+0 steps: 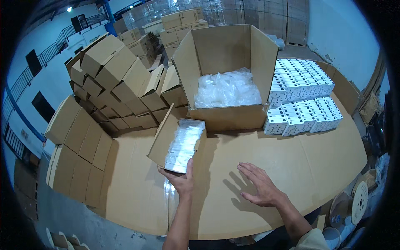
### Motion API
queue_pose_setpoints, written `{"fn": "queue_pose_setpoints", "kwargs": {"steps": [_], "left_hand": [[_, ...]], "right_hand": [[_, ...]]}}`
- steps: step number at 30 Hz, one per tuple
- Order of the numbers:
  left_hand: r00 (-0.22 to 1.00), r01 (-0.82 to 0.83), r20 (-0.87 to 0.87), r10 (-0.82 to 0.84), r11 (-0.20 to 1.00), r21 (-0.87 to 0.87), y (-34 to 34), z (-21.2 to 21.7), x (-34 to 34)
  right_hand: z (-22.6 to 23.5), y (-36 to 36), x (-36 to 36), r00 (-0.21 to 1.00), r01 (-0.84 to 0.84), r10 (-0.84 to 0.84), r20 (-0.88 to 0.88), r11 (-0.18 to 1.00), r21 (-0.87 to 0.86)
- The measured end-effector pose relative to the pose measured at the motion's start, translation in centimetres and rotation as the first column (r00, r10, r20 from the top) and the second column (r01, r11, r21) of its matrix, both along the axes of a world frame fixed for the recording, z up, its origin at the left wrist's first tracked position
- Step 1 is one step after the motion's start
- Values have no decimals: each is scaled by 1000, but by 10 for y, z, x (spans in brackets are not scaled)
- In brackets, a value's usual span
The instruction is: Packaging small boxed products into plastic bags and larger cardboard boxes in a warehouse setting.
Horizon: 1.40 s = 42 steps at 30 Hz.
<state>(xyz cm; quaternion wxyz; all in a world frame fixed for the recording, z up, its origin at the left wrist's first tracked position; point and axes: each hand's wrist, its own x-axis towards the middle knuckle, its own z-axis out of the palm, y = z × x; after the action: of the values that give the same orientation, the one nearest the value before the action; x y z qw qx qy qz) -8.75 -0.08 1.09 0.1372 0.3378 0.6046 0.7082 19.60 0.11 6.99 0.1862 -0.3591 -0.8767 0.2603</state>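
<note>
walls: pale blue wall (50, 79), dark openings | railing (25, 79): upper left | light: ceiling lamp (69, 8) lit | floor (62, 216): grey concrete | back: stacked cartons (183, 21)

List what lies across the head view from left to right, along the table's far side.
Stack of closed small cartons → large open carton with plastic bags inside → rows of small white boxes.

The left hand (182, 180) reaches forward on a straight forearm, its fingers closed in a grip. The right hand (260, 185) lies flat, fingers spread, pointing far-left.
</note>
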Motion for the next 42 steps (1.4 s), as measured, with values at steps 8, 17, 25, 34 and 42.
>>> {"fn": "queue_pose_setpoints", "kwargs": {"steps": [8, 17, 25, 34, 42], "left_hand": [[982, 189, -28, -188, 982, 27, -27, -5, -19], [906, 422, -24, -423, 906, -35, -69, 1, -8], [671, 741, 199, -714, 653, -155, -80, -25, -1], [585, 797, 194, -787, 602, 40, -86, 8, 62], [573, 820, 36, -819, 572, -16, -82, 7, 53]], "right_hand": [[1, -27, 20, 998, 49, -50, -37, 999, -19], [0, -57, 36, 960, 187, -203, -191, 978, -97], [-11, -78, 53, 833, 321, -365, -415, 931, -175], [-42, -95, 60, 702, 412, -399, -589, 903, -121], [-37, -96, 37, 608, 555, -470, -640, 828, -81]]}}
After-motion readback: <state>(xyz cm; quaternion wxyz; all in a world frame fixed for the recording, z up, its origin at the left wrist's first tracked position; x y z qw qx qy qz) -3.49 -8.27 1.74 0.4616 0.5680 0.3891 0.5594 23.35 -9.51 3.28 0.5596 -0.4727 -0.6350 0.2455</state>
